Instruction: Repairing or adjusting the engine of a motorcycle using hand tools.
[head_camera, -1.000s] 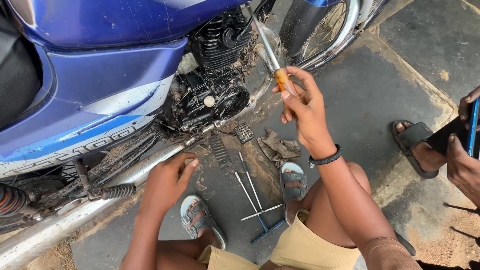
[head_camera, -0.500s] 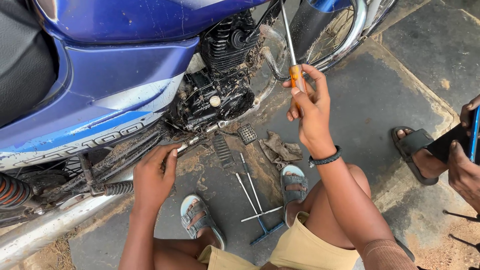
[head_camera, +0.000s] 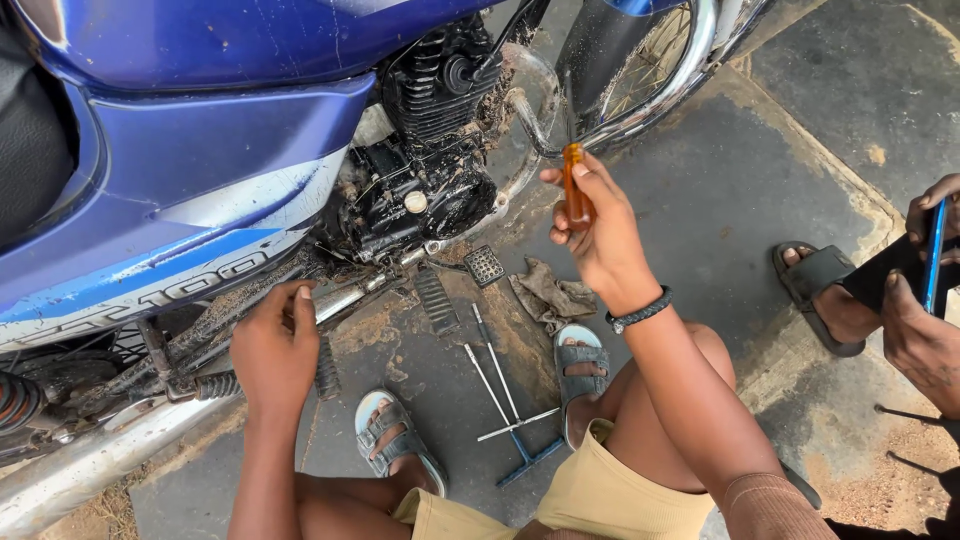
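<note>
An orange-handled screwdriver (head_camera: 574, 188) is gripped upright in the closed right hand (head_camera: 597, 238), shaft pointing up toward the motorcycle engine (head_camera: 430, 170), while a footrest bar (head_camera: 338, 300) is clasped by the left hand (head_camera: 273, 350).

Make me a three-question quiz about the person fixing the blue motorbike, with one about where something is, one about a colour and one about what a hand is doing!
1. Where does the cross-shaped wrench lie?
A. On the ground between the person's two sandalled feet
B. On the motorbike seat
C. In the left hand

2. What colour is the handle of the screwdriver?
A. Green
B. Orange
C. White

3. What is the left hand doing?
A. Holding a phone
B. Resting flat on the ground
C. Gripping a metal part low on the motorbike

Answers:
1. A, it lies on the dark floor between the feet.
2. B, the handle in the right hand shows orange between the fingers.
3. C, its fingers wrap around the shiny bar by the footrest.
</note>
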